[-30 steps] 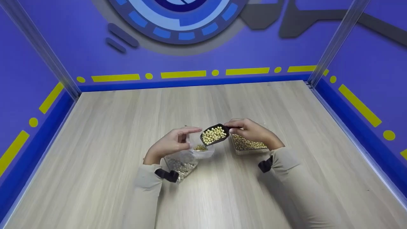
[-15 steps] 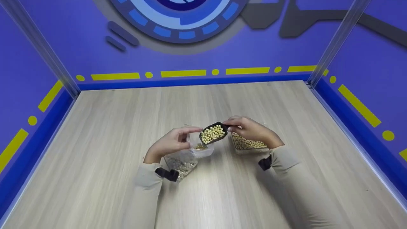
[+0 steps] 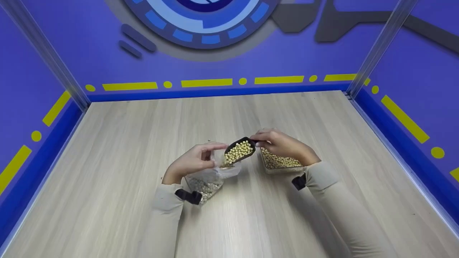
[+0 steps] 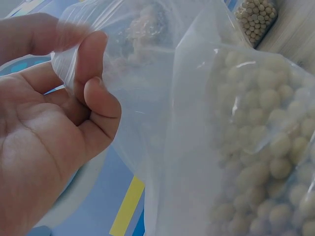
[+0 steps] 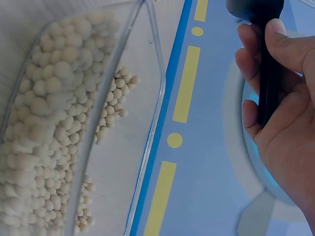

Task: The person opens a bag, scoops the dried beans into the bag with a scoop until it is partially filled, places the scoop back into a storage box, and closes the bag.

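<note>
A clear plastic bag with pale round beans in its lower part stands left of centre. My left hand holds the rim of its open mouth; in the left wrist view, bent fingers grip the thin film. My right hand grips the handle of a black scoop heaped with beans. The scoop tilts down to the left over the bag's mouth, and beans are at its lower lip. The bowl is mostly cut off in the right wrist view.
A clear rectangular container of the same beans stands on the wooden table under my right hand and forearm. Its wall shows close up in the right wrist view. Blue panels border the table at the back and sides.
The scoop has risen slightly, shifted a little left and tipped further, and beans now slide off its lip into the bag's mouth. The left hand stays in place.
</note>
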A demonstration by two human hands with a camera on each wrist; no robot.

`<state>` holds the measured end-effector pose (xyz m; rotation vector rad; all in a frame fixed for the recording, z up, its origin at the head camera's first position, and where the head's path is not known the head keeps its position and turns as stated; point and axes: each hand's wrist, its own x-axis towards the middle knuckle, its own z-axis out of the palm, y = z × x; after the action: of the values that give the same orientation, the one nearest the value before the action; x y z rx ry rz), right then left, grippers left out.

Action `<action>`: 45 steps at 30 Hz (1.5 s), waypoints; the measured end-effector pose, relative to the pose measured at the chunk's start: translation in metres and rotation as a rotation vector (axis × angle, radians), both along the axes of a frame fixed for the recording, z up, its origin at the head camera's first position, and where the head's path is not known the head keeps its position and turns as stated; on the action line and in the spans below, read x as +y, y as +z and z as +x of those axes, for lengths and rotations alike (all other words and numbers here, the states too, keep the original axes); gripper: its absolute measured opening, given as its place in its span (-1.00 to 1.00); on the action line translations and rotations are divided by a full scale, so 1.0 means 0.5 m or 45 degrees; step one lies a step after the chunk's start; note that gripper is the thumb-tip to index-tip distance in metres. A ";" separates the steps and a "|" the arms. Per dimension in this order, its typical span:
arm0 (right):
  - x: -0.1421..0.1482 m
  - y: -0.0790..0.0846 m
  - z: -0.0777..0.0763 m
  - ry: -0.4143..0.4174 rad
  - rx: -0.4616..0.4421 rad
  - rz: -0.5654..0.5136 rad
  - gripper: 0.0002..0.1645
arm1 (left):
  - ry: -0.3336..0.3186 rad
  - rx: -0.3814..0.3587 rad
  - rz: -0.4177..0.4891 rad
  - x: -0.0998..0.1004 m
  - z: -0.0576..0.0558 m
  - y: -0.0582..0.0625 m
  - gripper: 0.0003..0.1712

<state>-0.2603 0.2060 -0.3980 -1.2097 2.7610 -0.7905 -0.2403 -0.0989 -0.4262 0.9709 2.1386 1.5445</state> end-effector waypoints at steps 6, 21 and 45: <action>-0.003 0.007 -0.001 0.023 0.046 0.031 -0.64 | -0.005 -0.004 0.005 0.000 0.001 0.001 -0.34; -0.011 0.029 0.007 0.013 0.076 0.143 -0.65 | -0.011 0.012 -0.002 0.000 -0.001 0.001 -0.34; -0.019 0.063 0.013 0.029 0.253 0.271 -0.65 | -0.021 -0.047 0.027 -0.001 0.003 0.006 -0.36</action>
<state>-0.2536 0.1964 -0.3663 -1.3394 2.8860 -0.3800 -0.2390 -0.0993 -0.4233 0.9569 2.0881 1.5678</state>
